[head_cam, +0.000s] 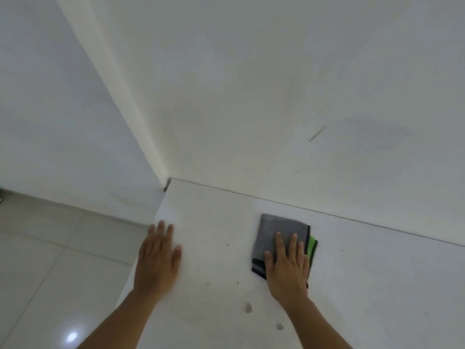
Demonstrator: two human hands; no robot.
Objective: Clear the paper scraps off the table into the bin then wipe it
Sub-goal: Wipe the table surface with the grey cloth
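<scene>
Desk (pixel 251 222): white top, lower centre and lower right of frame, its far edge against a white wall (pixel 276 96); a few small dark specks and two greyish spots on the surface at lower centre.

Cloth (pixel 278 235): grey, folded, with black border and a green edge showing at its right; flat on the desk, right of centre, near the wall.

Right hand (pixel 286 268): fingers straight and slightly spread, pressed flat on the cloth's near half.

Left hand (pixel 157 260): fingers straight, close together, holding nothing, at the desk's left edge.

Floor (pixel 50 273): pale tiles, lower left, with a bright glare spot.
</scene>
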